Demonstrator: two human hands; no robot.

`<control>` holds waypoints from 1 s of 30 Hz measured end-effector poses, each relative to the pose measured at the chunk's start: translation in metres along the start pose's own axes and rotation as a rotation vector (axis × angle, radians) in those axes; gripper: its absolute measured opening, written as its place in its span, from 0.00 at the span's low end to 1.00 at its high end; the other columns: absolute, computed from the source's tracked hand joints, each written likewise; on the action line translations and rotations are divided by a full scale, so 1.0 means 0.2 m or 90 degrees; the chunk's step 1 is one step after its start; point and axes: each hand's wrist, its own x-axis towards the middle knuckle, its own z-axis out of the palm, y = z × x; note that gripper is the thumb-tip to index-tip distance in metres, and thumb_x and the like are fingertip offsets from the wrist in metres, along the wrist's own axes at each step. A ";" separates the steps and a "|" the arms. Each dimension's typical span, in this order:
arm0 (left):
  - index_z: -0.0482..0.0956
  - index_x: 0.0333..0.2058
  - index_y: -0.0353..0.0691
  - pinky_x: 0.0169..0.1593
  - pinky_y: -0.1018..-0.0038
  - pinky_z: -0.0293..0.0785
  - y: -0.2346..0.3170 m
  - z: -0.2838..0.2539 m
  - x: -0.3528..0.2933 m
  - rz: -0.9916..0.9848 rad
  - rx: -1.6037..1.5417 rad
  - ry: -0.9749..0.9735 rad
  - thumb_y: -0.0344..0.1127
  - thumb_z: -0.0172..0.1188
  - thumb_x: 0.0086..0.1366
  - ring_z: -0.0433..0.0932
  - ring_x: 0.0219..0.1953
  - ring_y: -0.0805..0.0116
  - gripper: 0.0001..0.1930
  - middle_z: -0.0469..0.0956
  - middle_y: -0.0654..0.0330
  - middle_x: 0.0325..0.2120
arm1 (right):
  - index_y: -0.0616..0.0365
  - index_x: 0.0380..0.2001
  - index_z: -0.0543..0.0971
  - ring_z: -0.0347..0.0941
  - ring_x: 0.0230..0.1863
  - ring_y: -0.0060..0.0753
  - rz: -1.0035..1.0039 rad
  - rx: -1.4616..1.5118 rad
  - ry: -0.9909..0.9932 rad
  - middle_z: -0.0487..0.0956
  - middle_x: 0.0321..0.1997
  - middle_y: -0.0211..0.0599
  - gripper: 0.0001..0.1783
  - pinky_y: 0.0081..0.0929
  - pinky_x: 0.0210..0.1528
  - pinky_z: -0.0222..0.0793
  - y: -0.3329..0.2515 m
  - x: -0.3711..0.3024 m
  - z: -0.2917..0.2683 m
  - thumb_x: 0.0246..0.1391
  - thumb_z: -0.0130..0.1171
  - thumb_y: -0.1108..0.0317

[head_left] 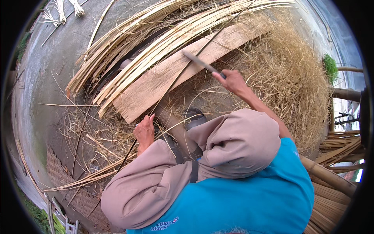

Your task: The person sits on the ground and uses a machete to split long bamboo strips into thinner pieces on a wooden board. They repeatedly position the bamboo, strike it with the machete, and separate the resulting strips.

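Observation:
My right hand [233, 82] is closed around the dark handle of a knife. Its grey blade [200, 61] reaches up and left over a wooden board [140, 93], and the tip end crosses a long, thin dark strip [177, 78]. That strip runs slantwise over the board, from beyond its far edge down toward my left knee. At the board's near left end, my left hand [144, 130] pinches the strip between its fingers. Whether the blade presses on the strip or only hovers over it, I cannot tell.
Bundles of pale split strips [156, 54] lie beyond the board. A large heap of curly shavings [288, 78] covers the ground at right. Loose strips [93, 177] and a woven mat [74, 187] lie at left. A bamboo pole [329, 177] stands out at right.

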 end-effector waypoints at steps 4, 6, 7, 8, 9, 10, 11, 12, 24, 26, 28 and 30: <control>0.71 0.25 0.43 0.25 0.50 0.70 -0.04 -0.01 -0.05 0.000 0.028 -0.010 0.51 0.54 0.75 0.77 0.23 0.39 0.22 0.76 0.46 0.18 | 0.59 0.18 0.77 0.71 0.16 0.34 -0.011 0.026 0.070 0.72 0.12 0.37 0.39 0.44 0.22 0.70 0.00 0.06 0.12 0.63 0.52 0.31; 0.71 0.25 0.42 0.25 0.50 0.70 -0.05 -0.02 -0.05 -0.002 0.027 -0.024 0.50 0.54 0.75 0.77 0.23 0.39 0.22 0.76 0.46 0.18 | 0.58 0.18 0.77 0.69 0.15 0.32 0.101 0.085 0.049 0.72 0.12 0.34 0.38 0.40 0.19 0.68 0.03 0.14 0.03 0.64 0.52 0.32; 0.72 0.25 0.42 0.26 0.49 0.70 -0.05 -0.03 -0.05 -0.016 0.007 -0.015 0.50 0.54 0.75 0.77 0.23 0.38 0.21 0.76 0.45 0.18 | 0.58 0.18 0.77 0.68 0.15 0.32 0.087 0.079 0.037 0.72 0.12 0.34 0.38 0.40 0.19 0.67 0.01 0.16 0.02 0.64 0.52 0.32; 0.72 0.26 0.42 0.26 0.49 0.70 -0.06 -0.05 -0.06 -0.023 0.007 -0.023 0.50 0.54 0.74 0.77 0.23 0.38 0.21 0.76 0.45 0.18 | 0.58 0.18 0.76 0.68 0.15 0.32 0.073 0.073 0.024 0.71 0.13 0.34 0.39 0.39 0.18 0.66 -0.01 0.18 0.01 0.64 0.51 0.31; 0.72 0.26 0.41 0.26 0.49 0.70 -0.04 -0.04 -0.03 -0.010 -0.007 -0.029 0.50 0.54 0.74 0.77 0.24 0.38 0.21 0.76 0.44 0.19 | 0.56 0.18 0.75 0.67 0.15 0.28 -0.026 -0.049 -0.021 0.70 0.12 0.29 0.38 0.34 0.15 0.63 0.03 0.10 -0.02 0.65 0.50 0.31; 0.72 0.26 0.41 0.27 0.49 0.70 -0.06 -0.06 -0.05 -0.010 -0.009 -0.043 0.49 0.54 0.74 0.77 0.24 0.37 0.21 0.76 0.44 0.19 | 0.55 0.18 0.75 0.66 0.15 0.27 0.013 -0.017 0.015 0.69 0.13 0.28 0.38 0.34 0.15 0.62 0.07 0.10 -0.02 0.65 0.49 0.31; 0.73 0.26 0.41 0.27 0.48 0.69 -0.09 -0.06 -0.06 0.001 -0.047 -0.044 0.50 0.55 0.74 0.76 0.24 0.37 0.21 0.76 0.44 0.19 | 0.55 0.18 0.74 0.65 0.14 0.26 0.052 0.015 0.052 0.69 0.13 0.27 0.38 0.33 0.15 0.62 0.14 0.11 -0.06 0.65 0.49 0.31; 0.73 0.26 0.40 0.26 0.49 0.68 -0.12 -0.08 -0.11 -0.018 -0.027 -0.058 0.50 0.55 0.74 0.76 0.24 0.37 0.21 0.76 0.44 0.19 | 0.54 0.18 0.74 0.64 0.14 0.25 0.075 0.055 0.074 0.68 0.13 0.26 0.38 0.32 0.15 0.61 0.20 0.18 -0.05 0.66 0.48 0.31; 0.81 0.36 0.41 0.31 0.58 0.72 -0.75 -0.51 -0.73 -0.236 -0.022 -0.331 0.52 0.57 0.73 0.79 0.25 0.48 0.19 0.80 0.49 0.23 | 0.59 0.21 0.78 0.77 0.22 0.43 0.059 -0.087 0.069 0.78 0.18 0.44 0.42 0.46 0.28 0.72 0.25 0.31 -0.16 0.62 0.48 0.27; 0.81 0.37 0.40 0.32 0.59 0.72 -0.82 -0.58 -0.76 -0.265 -0.073 -0.339 0.52 0.57 0.73 0.79 0.25 0.51 0.19 0.80 0.50 0.23 | 0.62 0.21 0.78 0.76 0.22 0.50 0.049 -0.036 0.045 0.77 0.17 0.50 0.41 0.48 0.29 0.72 0.18 0.20 -0.12 0.62 0.52 0.30; 0.80 0.37 0.39 0.32 0.60 0.72 -0.84 -0.64 -0.78 -0.273 -0.114 -0.324 0.52 0.57 0.73 0.79 0.25 0.53 0.20 0.80 0.51 0.23 | 0.64 0.21 0.78 0.76 0.22 0.53 0.033 -0.008 0.008 0.76 0.17 0.54 0.40 0.49 0.30 0.71 0.04 0.08 -0.02 0.62 0.54 0.32; 0.80 0.37 0.38 0.33 0.62 0.73 -0.81 -0.67 -0.76 -0.252 -0.147 -0.278 0.53 0.58 0.72 0.79 0.25 0.55 0.20 0.80 0.53 0.24 | 0.65 0.22 0.78 0.77 0.22 0.55 0.020 0.060 0.029 0.76 0.16 0.56 0.38 0.49 0.30 0.71 -0.01 0.04 0.17 0.62 0.56 0.34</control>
